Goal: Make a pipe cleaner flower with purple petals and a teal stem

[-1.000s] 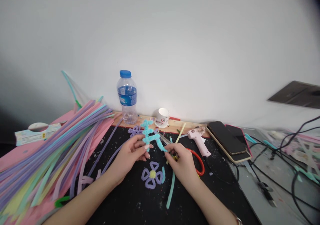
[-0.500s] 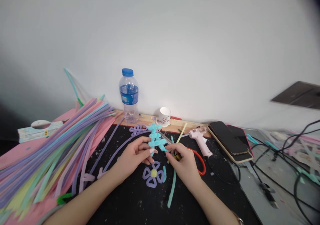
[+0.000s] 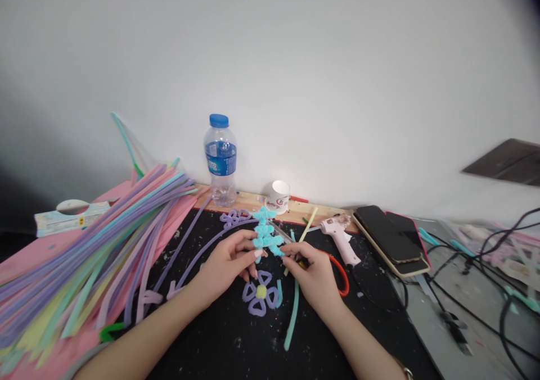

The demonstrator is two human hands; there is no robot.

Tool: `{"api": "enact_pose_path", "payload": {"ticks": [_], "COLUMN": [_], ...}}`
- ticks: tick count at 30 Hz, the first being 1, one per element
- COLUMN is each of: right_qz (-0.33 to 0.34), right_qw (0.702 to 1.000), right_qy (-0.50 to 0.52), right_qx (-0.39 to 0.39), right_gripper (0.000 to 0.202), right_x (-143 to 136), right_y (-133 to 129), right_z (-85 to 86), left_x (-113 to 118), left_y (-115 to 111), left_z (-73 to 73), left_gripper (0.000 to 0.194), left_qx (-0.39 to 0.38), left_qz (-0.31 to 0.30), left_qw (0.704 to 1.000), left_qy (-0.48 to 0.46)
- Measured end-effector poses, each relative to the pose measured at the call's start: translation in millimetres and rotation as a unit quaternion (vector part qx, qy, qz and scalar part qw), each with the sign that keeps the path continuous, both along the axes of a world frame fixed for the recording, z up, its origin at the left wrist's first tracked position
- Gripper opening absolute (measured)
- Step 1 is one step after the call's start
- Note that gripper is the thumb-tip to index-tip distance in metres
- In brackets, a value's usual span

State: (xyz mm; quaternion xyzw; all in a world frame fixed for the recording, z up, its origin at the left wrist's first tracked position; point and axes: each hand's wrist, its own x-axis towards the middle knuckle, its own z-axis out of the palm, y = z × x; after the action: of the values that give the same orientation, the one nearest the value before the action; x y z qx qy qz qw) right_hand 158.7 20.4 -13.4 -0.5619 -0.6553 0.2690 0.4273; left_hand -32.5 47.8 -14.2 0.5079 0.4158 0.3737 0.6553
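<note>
A light-blue fuzzy piece of twisted pipe cleaner (image 3: 264,230) is held up between both hands above the black mat. My left hand (image 3: 232,262) pinches its lower left part between thumb and fingers. At its lower right end, the thumb and fingertips of my right hand (image 3: 310,270) are closed on a short tip. Just below lies a purple pipe-cleaner flower (image 3: 257,308) with a yellow centre. A short blue piece (image 3: 279,293) and a longer green pipe cleaner (image 3: 291,324) rest beside it. Red-handled scissors (image 3: 342,276) are partly hidden behind my right hand.
Many pastel pipe cleaners (image 3: 109,245) are heaped on the left. Behind stand a water bottle (image 3: 221,163) and a white paper cup (image 3: 278,195). A pink glue gun (image 3: 341,239), phones (image 3: 392,236) and tangled black cables (image 3: 468,265) lie to the right.
The whole view has shifted slightly, so things sit a little further right. Both hands keep their grip on the blue piece, with hardly any other movement.
</note>
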Motion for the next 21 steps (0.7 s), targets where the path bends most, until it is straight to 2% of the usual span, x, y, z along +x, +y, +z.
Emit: {"api": "enact_pose_path", "payload": {"ticks": [5,11,21], "right_qz": [-0.002,0.018,0.021], "right_qw": [0.998,0.986,0.979], "right_qy": [0.051,0.136,0.169], "right_qx": [-0.044,-0.098,-0.109], "right_gripper": [0.016,0.015,0.009], "right_x": [1.8,2.3,8.1], "right_y": [0.9,4.2,8.1], "right_z": [-2.0,3.2,-0.2], "left_x": [0.8,1.4,0.7], "left_y": [-0.2,-0.5,-2.4], "left_z": [-0.4,-0.4,1.6], "left_gripper": [0.033,0.033,0.034], "left_qx": [-0.001,-0.006,-0.015], "left_qz": [0.004,0.015,0.016], "left_qw": [1.0,1.0,1.0], "left_qy": [-0.003,-0.005,-0.006]}}
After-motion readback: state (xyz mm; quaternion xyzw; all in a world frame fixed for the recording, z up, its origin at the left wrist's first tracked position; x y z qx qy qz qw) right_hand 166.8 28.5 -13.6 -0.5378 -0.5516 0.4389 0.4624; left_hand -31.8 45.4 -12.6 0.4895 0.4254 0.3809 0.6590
